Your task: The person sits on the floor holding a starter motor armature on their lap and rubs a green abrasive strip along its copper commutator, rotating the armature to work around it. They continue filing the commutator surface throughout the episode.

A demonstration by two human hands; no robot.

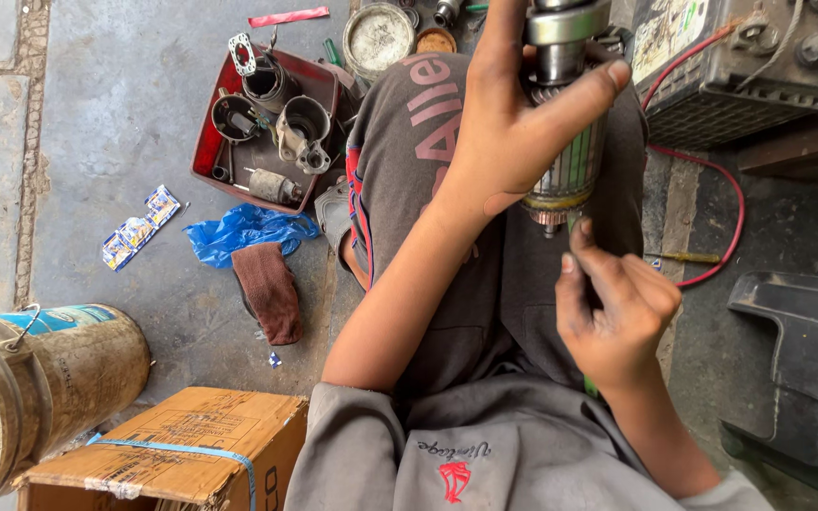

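Left hand (pixel 504 132) has its grip clamped round a cylindrical metal motor armature with copper-and-steel laminations (pixel 565 170), held upright over the lap, steel shaft and gear end poking above the fingers, commutator end hanging just below the grip. Right hand (pixel 613 312) sits just under that lower end, fingers pinched together on a thin green-handled tool (pixel 575 225) whose tip touches the commutator; most of the tool is hidden in the fist. Judging by this, the armature is already out of its housing and the work at the commutator end is mid-way; nothing reassembled yet, as the loose parts lie off to the left of the grip.

Containers: red rectangular plastic tray (pixel 203 142) on the concrete floor (pixel 115 85), well left of the grip, holds dark cylindrical motor housings (pixel 267 80), a grey cast end bracket (pixel 302 132) and a small cylindrical solenoid (pixel 272 185). Round metal tin (pixel 378 38) beyond the tray, pale residue inside. Rusty metal bucket (pixel 49 378) lying tilted at lower left, contents unclear. Brown cardboard box with blue strap (pixel 182 445) beside it, closed. Blue plastic bag (pixel 243 230) and brown rag (pixel 269 289) lie near the tray. A grey car battery with red cable (pixel 740 66) sits right of the grip.
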